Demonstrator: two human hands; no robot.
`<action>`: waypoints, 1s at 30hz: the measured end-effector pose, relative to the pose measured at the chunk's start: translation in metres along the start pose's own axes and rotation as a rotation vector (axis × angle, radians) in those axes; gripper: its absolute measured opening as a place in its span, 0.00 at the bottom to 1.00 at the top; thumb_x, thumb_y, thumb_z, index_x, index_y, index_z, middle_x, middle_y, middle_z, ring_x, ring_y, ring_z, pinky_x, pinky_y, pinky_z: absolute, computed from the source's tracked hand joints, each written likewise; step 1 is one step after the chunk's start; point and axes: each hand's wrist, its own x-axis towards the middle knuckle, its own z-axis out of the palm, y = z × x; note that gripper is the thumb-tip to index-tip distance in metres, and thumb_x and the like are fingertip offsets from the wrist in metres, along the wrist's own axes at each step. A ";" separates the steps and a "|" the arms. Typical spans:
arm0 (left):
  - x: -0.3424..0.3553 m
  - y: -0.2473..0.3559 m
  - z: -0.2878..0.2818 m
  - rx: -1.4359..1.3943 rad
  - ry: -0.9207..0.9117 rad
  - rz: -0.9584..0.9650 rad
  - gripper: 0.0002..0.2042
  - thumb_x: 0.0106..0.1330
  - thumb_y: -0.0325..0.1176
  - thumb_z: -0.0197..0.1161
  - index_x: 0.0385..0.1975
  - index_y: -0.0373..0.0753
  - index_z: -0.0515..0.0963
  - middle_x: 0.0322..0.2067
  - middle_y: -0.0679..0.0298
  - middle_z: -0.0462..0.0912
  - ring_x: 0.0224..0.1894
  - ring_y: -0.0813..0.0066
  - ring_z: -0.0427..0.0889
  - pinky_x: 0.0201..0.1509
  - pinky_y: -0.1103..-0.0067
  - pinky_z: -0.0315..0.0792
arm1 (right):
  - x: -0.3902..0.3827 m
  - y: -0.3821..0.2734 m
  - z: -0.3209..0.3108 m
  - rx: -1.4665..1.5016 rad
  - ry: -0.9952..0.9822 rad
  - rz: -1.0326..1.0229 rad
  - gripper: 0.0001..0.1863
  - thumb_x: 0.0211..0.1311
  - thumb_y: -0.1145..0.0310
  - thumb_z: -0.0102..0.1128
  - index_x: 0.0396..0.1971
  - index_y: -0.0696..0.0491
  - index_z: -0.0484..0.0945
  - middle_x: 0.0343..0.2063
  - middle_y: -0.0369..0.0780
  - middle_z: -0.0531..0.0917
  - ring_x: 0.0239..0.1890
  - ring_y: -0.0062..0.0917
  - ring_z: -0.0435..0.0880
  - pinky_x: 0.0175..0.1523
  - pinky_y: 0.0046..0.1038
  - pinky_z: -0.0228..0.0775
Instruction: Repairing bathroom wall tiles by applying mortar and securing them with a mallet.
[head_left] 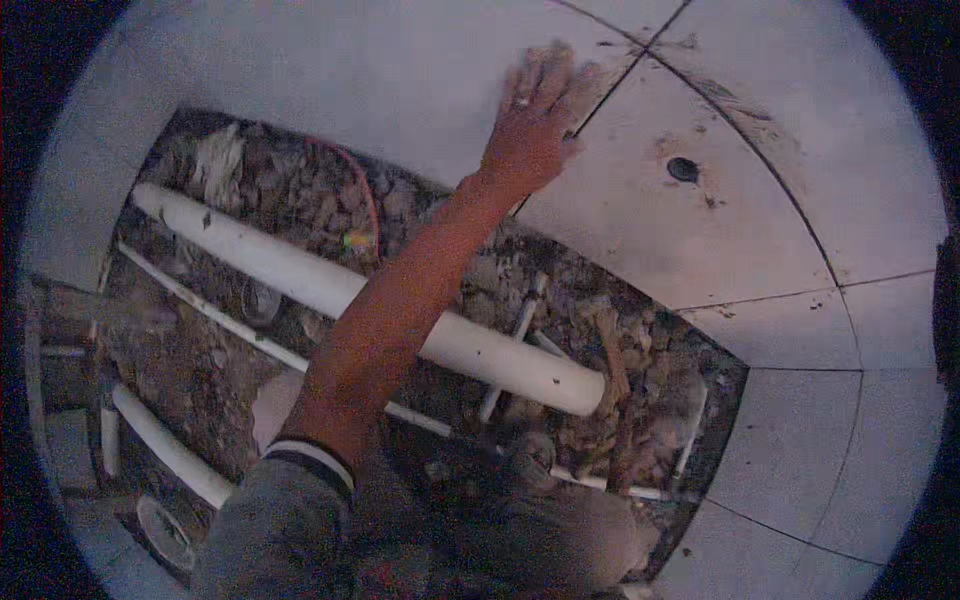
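My left hand (540, 115) reaches far out over the pale floor tiles (400, 70), palm down and fingers stretched, slightly smeared by motion. It is nearest to a dark joint between tiles, and nothing shows in its grip. Whether it touches the tile surface I cannot tell. Beneath my forearm, a thick white pipe (250, 255) runs across an open pit of rubble (310, 195). A thinner white pipe (220, 325) lies roughly alongside it, partly hidden by the arm. My right hand does not show.
A dark round spot (683, 169) marks one tile, with dirt around it. A thin red line (368, 190) curves into the pit. Short pipe pieces (525, 315) and a wood-like strip (612, 350) stand among the rubble. Another white pipe (170, 450) lies at lower left.
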 end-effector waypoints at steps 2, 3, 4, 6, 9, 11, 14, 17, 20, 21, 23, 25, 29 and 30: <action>0.002 -0.001 0.000 0.014 0.037 -0.012 0.37 0.49 0.34 0.65 0.63 0.52 0.58 0.67 0.60 0.48 0.67 0.50 0.46 0.65 0.53 0.48 | -0.003 0.001 -0.005 0.029 -0.031 0.019 0.20 0.62 0.66 0.47 0.52 0.59 0.70 0.41 0.47 0.78 0.42 0.35 0.76 0.46 0.36 0.70; 0.002 -0.002 0.000 0.026 0.075 0.002 0.36 0.48 0.33 0.65 0.62 0.54 0.61 0.66 0.63 0.51 0.66 0.53 0.50 0.63 0.55 0.54 | -0.008 0.004 -0.007 0.036 -0.049 0.036 0.20 0.62 0.65 0.48 0.52 0.60 0.69 0.41 0.47 0.78 0.42 0.36 0.76 0.46 0.36 0.69; 0.003 -0.004 -0.002 0.023 0.077 -0.016 0.36 0.48 0.33 0.65 0.62 0.54 0.61 0.66 0.63 0.51 0.66 0.53 0.50 0.63 0.55 0.54 | -0.011 0.007 -0.008 0.040 -0.062 0.050 0.20 0.62 0.65 0.48 0.52 0.60 0.69 0.41 0.47 0.77 0.43 0.36 0.76 0.46 0.36 0.69; 0.004 -0.007 -0.017 0.268 0.152 0.063 0.31 0.47 0.31 0.63 0.57 0.56 0.68 0.63 0.67 0.58 0.62 0.59 0.59 0.57 0.61 0.63 | -0.018 0.009 -0.016 0.053 -0.081 0.078 0.21 0.62 0.65 0.48 0.52 0.60 0.69 0.42 0.48 0.77 0.43 0.37 0.75 0.47 0.37 0.69; 0.010 -0.017 -0.027 0.016 0.219 0.126 0.24 0.49 0.30 0.61 0.49 0.56 0.74 0.60 0.71 0.62 0.59 0.64 0.64 0.53 0.65 0.67 | -0.027 0.011 -0.016 0.091 -0.115 0.123 0.21 0.62 0.64 0.49 0.52 0.60 0.69 0.42 0.48 0.76 0.44 0.38 0.75 0.47 0.38 0.68; 0.008 -0.016 -0.031 -0.027 0.213 0.098 0.21 0.49 0.30 0.61 0.46 0.55 0.76 0.58 0.71 0.65 0.57 0.64 0.66 0.53 0.66 0.67 | -0.032 0.016 -0.016 0.107 -0.123 0.165 0.22 0.61 0.64 0.49 0.53 0.60 0.69 0.43 0.49 0.76 0.44 0.38 0.75 0.47 0.38 0.68; 0.013 -0.019 -0.036 -0.083 0.251 0.120 0.14 0.51 0.32 0.61 0.40 0.51 0.78 0.53 0.67 0.70 0.53 0.63 0.70 0.53 0.66 0.67 | -0.040 0.021 -0.015 0.142 -0.135 0.220 0.23 0.61 0.64 0.50 0.53 0.60 0.68 0.43 0.49 0.76 0.45 0.39 0.74 0.48 0.39 0.68; 0.002 -0.013 -0.023 -0.092 0.213 0.041 0.11 0.53 0.36 0.60 0.37 0.46 0.79 0.46 0.58 0.76 0.48 0.59 0.75 0.49 0.65 0.69 | -0.045 0.029 -0.010 0.180 -0.132 0.287 0.23 0.61 0.63 0.51 0.53 0.60 0.68 0.44 0.50 0.75 0.46 0.40 0.74 0.48 0.39 0.67; -0.029 0.012 0.005 -0.394 -0.002 -0.421 0.14 0.55 0.42 0.60 0.35 0.39 0.77 0.34 0.49 0.78 0.39 0.54 0.79 0.43 0.62 0.71 | -0.051 0.050 -0.010 0.185 -0.110 0.385 0.24 0.60 0.63 0.52 0.54 0.60 0.68 0.45 0.50 0.75 0.47 0.41 0.73 0.48 0.40 0.67; -0.050 0.006 0.029 -0.299 -0.162 -0.386 0.14 0.55 0.41 0.60 0.36 0.38 0.77 0.32 0.50 0.78 0.37 0.55 0.79 0.40 0.62 0.72 | -0.052 0.056 -0.008 0.190 -0.106 0.412 0.24 0.60 0.62 0.52 0.54 0.60 0.67 0.45 0.51 0.74 0.47 0.42 0.73 0.49 0.40 0.66; -0.132 -0.041 0.106 -0.053 -0.478 -0.190 0.15 0.57 0.41 0.59 0.37 0.38 0.76 0.28 0.52 0.78 0.33 0.55 0.80 0.35 0.61 0.72 | -0.054 0.053 0.007 0.233 -0.114 0.444 0.25 0.60 0.62 0.52 0.54 0.60 0.67 0.46 0.51 0.74 0.48 0.42 0.73 0.49 0.40 0.66; -0.199 -0.095 0.120 -0.435 -0.754 -0.816 0.15 0.59 0.42 0.58 0.40 0.38 0.74 0.27 0.55 0.78 0.30 0.56 0.80 0.33 0.61 0.73 | -0.054 0.024 0.040 0.338 -0.155 0.444 0.25 0.60 0.62 0.53 0.54 0.60 0.67 0.46 0.51 0.74 0.48 0.43 0.73 0.49 0.41 0.66; -0.198 -0.061 0.142 -1.164 -0.308 -1.858 0.16 0.61 0.41 0.57 0.43 0.38 0.73 0.30 0.58 0.77 0.31 0.58 0.78 0.34 0.64 0.74 | -0.072 0.051 0.057 0.334 -0.147 0.570 0.26 0.59 0.61 0.54 0.55 0.60 0.66 0.47 0.52 0.73 0.49 0.44 0.72 0.50 0.42 0.65; -0.195 -0.057 0.139 -1.131 -0.213 -1.867 0.16 0.61 0.41 0.57 0.43 0.38 0.73 0.31 0.58 0.77 0.32 0.59 0.78 0.34 0.64 0.74 | -0.076 0.052 0.064 0.344 -0.154 0.601 0.26 0.59 0.61 0.54 0.55 0.60 0.66 0.47 0.52 0.73 0.49 0.44 0.72 0.50 0.42 0.65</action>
